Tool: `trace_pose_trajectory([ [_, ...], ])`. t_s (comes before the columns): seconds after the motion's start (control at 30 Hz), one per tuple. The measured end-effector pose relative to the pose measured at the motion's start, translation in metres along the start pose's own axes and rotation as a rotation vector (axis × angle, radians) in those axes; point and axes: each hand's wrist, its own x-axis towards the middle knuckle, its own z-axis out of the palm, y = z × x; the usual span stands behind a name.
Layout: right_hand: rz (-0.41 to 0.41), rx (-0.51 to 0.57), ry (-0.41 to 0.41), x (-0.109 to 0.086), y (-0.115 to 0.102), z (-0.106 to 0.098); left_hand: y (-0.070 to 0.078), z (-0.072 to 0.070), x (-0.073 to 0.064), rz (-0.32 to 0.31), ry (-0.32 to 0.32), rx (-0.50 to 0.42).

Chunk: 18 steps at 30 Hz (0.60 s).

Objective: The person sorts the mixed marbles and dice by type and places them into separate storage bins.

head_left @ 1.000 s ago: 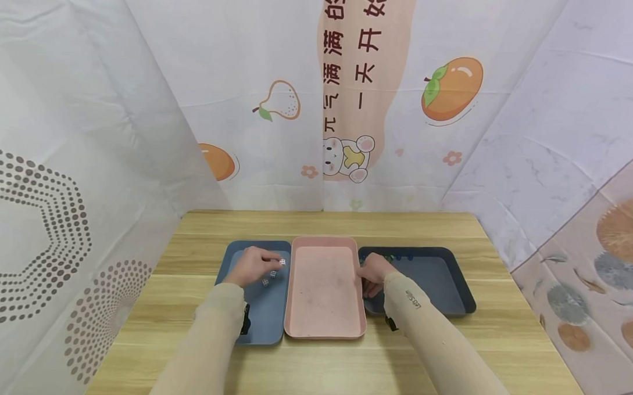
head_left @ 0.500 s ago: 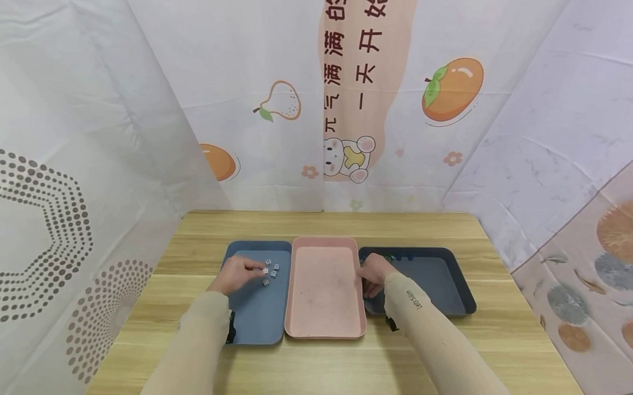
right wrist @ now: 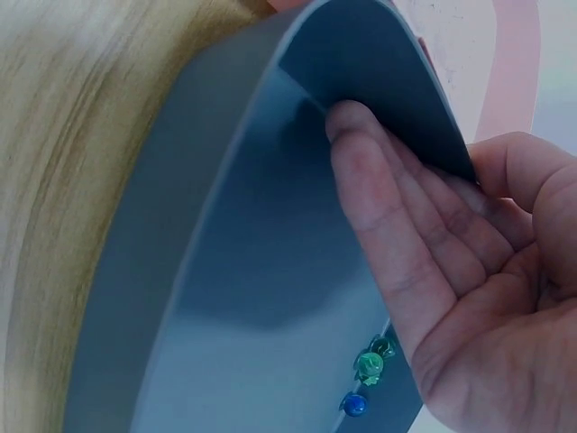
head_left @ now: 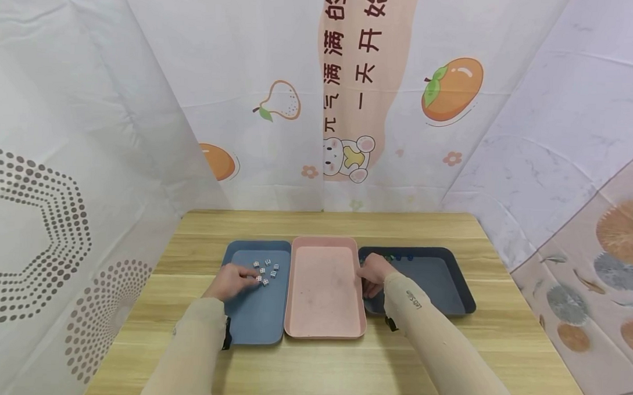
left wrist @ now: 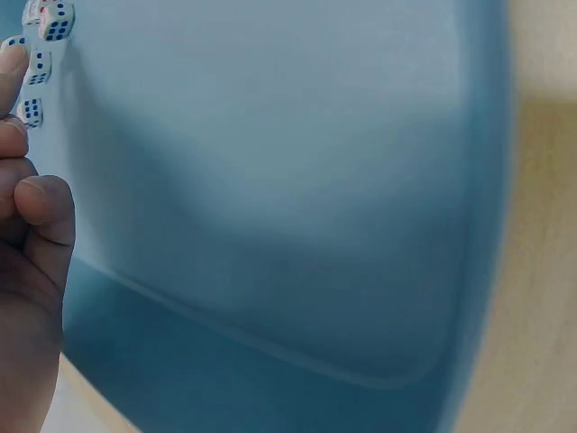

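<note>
In the left blue tray point(head_left: 260, 320), my left hand point(head_left: 228, 283) has its fingertips at a white die point(head_left: 258, 278), which it appears to pinch. Several more dice point(head_left: 273, 274) lie loosely grouped around and beyond it. The left wrist view shows dark pips on the dice point(left wrist: 56, 22) and two fingers of the left hand point(left wrist: 32, 234) curled; the thumb is out of sight. My right hand point(head_left: 375, 272) grips the near-left wall of the dark blue tray point(head_left: 434, 283), its fingers point(right wrist: 374, 185) inside and its thumb outside.
A pink tray point(head_left: 326, 296) stands between the two blue ones, side by side on the wooden table point(head_left: 315, 372). Small green point(right wrist: 370, 367) and blue point(right wrist: 354, 403) shiny pieces lie along the dark tray's far wall. A printed curtain point(head_left: 276, 161) hangs behind.
My left hand has moved left and nearer from the tray's upper right, and more dice now show where it was. The right hand has kept its place on the dark tray.
</note>
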Motion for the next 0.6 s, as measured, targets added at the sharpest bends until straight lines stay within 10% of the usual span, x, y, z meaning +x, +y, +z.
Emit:
trace_pose_trajectory([
  [0.6, -0.008, 0.024, 0.012, -0.0038, -0.0009, -0.0002, -0.0043, 0.0094, -0.0034, -0.068, -0.027, 0.006],
])
